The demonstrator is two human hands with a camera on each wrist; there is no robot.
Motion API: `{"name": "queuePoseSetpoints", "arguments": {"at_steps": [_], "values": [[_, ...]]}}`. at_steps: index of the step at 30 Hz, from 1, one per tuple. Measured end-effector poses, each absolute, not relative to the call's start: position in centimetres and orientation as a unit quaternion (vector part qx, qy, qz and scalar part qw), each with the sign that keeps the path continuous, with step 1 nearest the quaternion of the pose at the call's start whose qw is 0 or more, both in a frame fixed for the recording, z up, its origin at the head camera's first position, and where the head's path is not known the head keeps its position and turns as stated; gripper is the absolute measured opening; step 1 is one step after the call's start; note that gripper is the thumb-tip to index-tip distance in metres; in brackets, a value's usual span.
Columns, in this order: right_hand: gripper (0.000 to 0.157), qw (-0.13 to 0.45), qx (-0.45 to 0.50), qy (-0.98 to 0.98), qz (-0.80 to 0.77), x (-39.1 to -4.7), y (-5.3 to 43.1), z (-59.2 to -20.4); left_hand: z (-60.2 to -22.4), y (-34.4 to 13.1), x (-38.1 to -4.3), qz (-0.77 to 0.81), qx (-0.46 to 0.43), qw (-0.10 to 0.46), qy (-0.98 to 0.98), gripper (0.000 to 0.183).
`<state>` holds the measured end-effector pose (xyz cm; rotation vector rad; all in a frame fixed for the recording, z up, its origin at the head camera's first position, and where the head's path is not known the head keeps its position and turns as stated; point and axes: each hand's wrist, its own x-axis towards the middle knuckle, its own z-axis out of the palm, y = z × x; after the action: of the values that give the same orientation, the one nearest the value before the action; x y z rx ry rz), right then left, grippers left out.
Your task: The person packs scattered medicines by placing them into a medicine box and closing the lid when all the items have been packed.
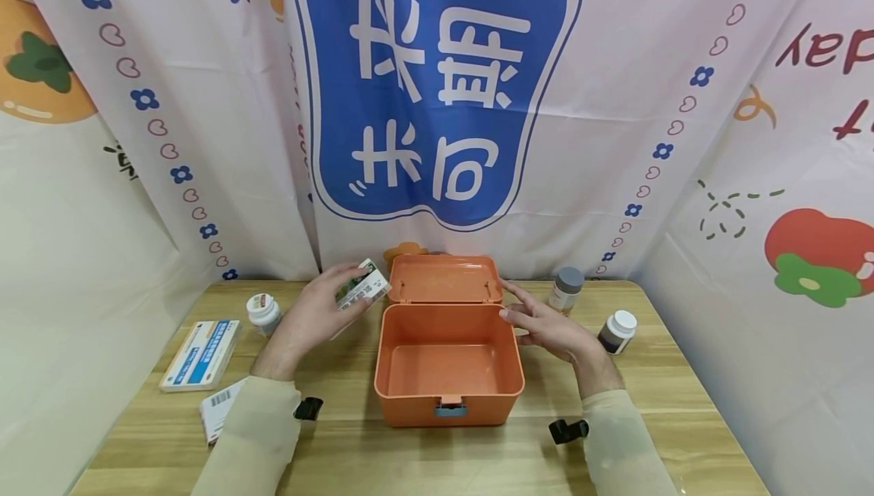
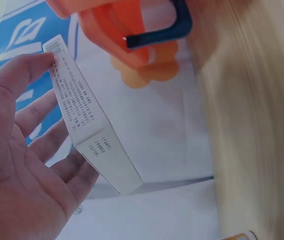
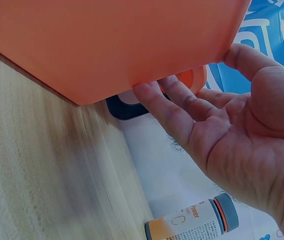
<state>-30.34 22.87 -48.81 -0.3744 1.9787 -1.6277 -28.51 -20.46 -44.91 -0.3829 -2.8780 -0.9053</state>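
An orange storage box (image 1: 451,409) stands on the table with its lid (image 1: 447,276) raised at the back, and its inside shows bare. To its left, my left hand (image 1: 324,314) pinches a small white and green medicine box (image 1: 365,284) between thumb and fingers, clear of the table. The left wrist view shows printed text on this medicine box (image 2: 77,95), with the thumb at its barcode end. My right hand (image 1: 549,325) touches the back right corner of the storage box; in the right wrist view its extended fingers (image 3: 164,112) rest against the orange wall (image 3: 117,45).
On the left are a white bottle (image 1: 264,312), a blue and white box (image 1: 200,356) and a white box (image 1: 221,409) partly under the sleeve. On the right stand a grey-capped bottle (image 1: 565,290) and a white-capped dark bottle (image 1: 617,331). A printed curtain (image 1: 614,102) hangs behind the table.
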Motion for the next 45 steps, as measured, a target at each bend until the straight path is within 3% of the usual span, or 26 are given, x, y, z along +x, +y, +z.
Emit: {"name": "queuePoseSetpoints", "arguments": {"at_steps": [27, 45], "values": [[0.077, 0.276, -0.135, 0.737, -0.602, -30.5, 23.0, -49.0, -41.4, -14.9, -25.4, -0.267, -0.196, 0.08, -0.94, 0.058], [0.078, 0.278, -0.129, 0.741, -0.598, -30.3, 23.0, -48.7, -40.6, -12.0, -23.8, -0.251, -0.228, 0.065, -0.938, 0.06]]}}
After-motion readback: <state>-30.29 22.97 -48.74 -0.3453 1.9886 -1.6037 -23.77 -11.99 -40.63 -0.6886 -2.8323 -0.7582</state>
